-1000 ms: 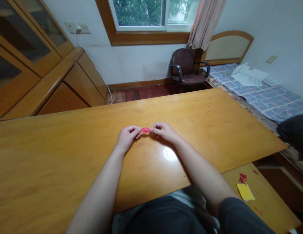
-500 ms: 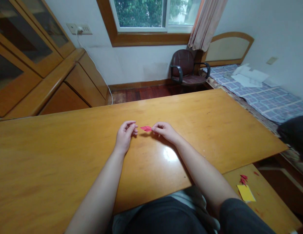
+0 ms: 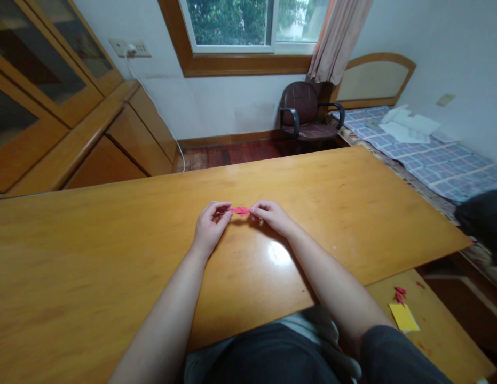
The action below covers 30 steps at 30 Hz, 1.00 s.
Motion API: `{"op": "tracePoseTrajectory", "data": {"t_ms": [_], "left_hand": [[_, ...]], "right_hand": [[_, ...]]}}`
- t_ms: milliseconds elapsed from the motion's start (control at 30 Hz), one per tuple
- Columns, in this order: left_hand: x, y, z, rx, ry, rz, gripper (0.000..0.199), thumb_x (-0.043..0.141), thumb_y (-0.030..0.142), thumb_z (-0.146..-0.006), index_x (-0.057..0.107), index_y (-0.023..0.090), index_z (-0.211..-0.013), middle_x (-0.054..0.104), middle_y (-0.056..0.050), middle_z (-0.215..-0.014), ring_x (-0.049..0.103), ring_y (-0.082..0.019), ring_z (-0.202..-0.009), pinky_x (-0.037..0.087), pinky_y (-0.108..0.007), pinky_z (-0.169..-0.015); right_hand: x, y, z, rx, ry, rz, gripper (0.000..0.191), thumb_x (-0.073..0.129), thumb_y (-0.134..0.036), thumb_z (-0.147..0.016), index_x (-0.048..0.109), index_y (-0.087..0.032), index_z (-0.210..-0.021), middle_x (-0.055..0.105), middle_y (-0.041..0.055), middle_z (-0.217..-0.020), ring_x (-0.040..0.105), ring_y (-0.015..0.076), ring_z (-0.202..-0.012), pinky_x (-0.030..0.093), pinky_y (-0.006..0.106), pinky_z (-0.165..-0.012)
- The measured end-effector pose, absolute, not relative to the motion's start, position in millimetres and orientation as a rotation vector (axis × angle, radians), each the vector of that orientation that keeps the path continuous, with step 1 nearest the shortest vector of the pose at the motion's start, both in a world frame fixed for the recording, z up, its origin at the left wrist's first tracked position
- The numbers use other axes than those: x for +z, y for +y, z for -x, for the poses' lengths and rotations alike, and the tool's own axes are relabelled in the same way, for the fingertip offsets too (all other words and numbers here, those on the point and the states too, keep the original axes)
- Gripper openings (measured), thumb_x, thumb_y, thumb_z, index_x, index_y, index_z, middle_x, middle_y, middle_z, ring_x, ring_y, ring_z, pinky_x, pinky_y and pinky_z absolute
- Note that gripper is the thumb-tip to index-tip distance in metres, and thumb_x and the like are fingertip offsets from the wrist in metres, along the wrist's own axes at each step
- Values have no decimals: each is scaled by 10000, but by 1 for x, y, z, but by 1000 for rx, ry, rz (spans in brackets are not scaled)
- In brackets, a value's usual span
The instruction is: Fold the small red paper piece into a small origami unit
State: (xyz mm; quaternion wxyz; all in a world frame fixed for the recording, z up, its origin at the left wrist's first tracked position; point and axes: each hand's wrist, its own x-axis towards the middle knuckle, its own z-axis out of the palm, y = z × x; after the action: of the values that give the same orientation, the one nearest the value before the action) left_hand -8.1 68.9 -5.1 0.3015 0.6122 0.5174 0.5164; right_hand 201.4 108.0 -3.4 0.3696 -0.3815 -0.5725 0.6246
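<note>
A small folded piece of red paper is held between my two hands, just above the wooden table. My right hand pinches its right end between thumb and fingers. At its left tip, the thumb and fingers of my left hand close on the paper. Its pointed ends are partly covered by my fingertips, and the finer folds are too small to make out.
On a lower surface at the right lie several red folded paper pieces and a yellow paper stack. Beyond the table stand a brown armchair and a bed with a checked sheet. A wooden cabinet stands at the left.
My left hand has moved right and closed its fingertips on the red paper's left tip, which was free before. My right hand keeps its pinch in nearly the same place.
</note>
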Motion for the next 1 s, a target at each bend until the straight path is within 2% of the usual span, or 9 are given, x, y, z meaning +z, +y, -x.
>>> {"op": "tracePoseTrajectory", "data": {"t_ms": [133,233,333,633,833,1000], "left_hand": [[-2,68,8,1336,1360,-1420,241,673,391,-814,691,168,-905,689,-42,-847,658,-166,-771,535,-280,-751],[-3,68,7,1336,1301,-1278,319,707,427,-784,686,160,-958,697,-40,-800,662,-168,-740,535,-279,-718],[-8,70,6,1324,1212,-1183,386,754,429,-750,673,163,-1017,714,-47,-836,666,-164,-736,540,-281,-707],[-14,73,5,1303,1194,-1166,306,756,430,-747,675,157,-858,699,-28,-770,642,-146,-688,528,-270,-693],[-8,72,1,1286,1238,-1196,286,729,432,-747,644,168,-818,667,-10,-726,616,-137,-653,513,-261,-668],[-10,73,-1,1233,1302,-1286,226,696,394,-762,637,178,-791,641,4,-678,597,-136,-619,490,-249,-634]], "right_hand": [[-2,106,-202,1599,-1459,991,283,690,-434,-761,632,-158,-728,603,-8,-659,511,110,-615,380,234,-594],[-3,106,-201,1591,-1462,997,312,695,-463,-763,637,-157,-753,604,-7,-674,501,107,-616,377,229,-588],[-5,107,-200,1587,-1457,988,330,690,-480,-775,647,-153,-779,615,-5,-692,503,102,-617,383,227,-596],[-9,104,-198,1552,-1595,998,355,667,-490,-817,690,-141,-877,669,24,-759,563,114,-649,422,227,-599],[-5,101,-198,1456,-1761,989,338,663,-470,-828,706,-136,-859,652,18,-711,546,111,-615,417,227,-584],[-7,102,-197,1495,-1629,967,325,665,-457,-824,683,-158,-952,659,22,-774,574,121,-655,438,221,-569]]}}
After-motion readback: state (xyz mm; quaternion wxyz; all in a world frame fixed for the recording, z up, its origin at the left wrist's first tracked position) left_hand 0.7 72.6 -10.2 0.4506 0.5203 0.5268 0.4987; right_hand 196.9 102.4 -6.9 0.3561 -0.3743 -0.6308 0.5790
